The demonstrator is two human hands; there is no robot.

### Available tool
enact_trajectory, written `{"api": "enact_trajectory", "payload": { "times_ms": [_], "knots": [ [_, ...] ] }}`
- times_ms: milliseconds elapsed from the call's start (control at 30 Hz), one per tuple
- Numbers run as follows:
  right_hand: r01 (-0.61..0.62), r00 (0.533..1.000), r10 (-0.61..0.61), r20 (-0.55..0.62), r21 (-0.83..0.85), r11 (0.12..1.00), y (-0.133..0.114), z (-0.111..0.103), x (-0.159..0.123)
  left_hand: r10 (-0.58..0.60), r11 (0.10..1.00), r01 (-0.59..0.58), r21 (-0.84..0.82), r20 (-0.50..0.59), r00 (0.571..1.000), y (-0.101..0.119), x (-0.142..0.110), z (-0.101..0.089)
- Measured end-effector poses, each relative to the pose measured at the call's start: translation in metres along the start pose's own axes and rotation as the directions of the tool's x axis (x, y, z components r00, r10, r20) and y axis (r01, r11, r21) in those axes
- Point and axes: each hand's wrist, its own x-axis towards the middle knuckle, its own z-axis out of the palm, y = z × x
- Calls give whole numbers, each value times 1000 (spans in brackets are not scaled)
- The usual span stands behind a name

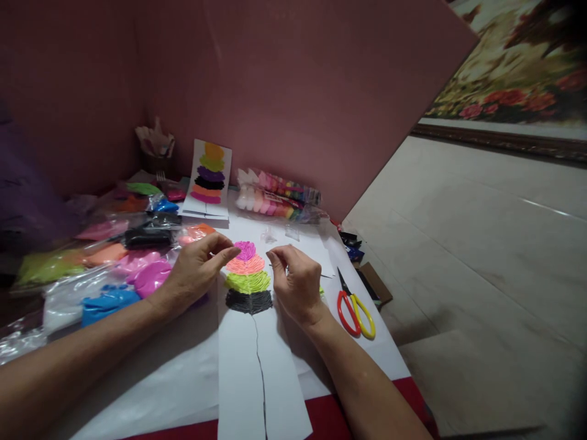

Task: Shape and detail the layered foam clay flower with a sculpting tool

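A white paper strip point(238, 366) lies lengthwise in front of me, with a dark line drawn down it. On its upper part sit stacked bands of textured modelling clay: a magenta top point(245, 249), a coral band point(246, 264), a lime band point(248, 282) and a black band point(249, 300). My left hand point(199, 266) is pinched just left of the magenta clay. Across from it, my right hand point(296, 282) hovers to the right of the bands, thumb and fingertips together. Whatever either pinch holds is too small to make out.
Scissors point(355, 311) with red and yellow handles lie at the right. Bagged clay, including blue point(107, 302) and black point(149, 237), crowds the left side. A card with coloured bands point(210, 177) leans at the back, beside bagged clay packs point(275, 195). The table's edge runs along the right.
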Motion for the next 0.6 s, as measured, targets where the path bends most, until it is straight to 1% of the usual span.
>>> {"api": "enact_trajectory", "payload": {
  "times_ms": [100,233,333,400,500,600],
  "knots": [
    [8,1000,-8,-7,1,1000,0,0,0,-7,1000,7,-13,-3,1000,-3,1,0],
    [18,1000,-18,-21,7,1000,-1,-1,0,-10,998,7,-58,-51,999,-8,3,3],
    [17,1000,-17,-21,3,1000,0,0,0,0,999,-4,-39,-89,996,-8,3,3],
    [12,1000,-12,-14,5,1000,0,0,0,-3,1000,1,-19,-79,997,-6,3,2],
    [10,1000,-10,-7,6,1000,0,0,0,2,1000,-1,14,-30,1000,-2,1,1],
    [15,1000,-15,-9,4,1000,-1,0,-1,1,1000,-1,-1,-12,1000,-1,0,0]
  ]
}}
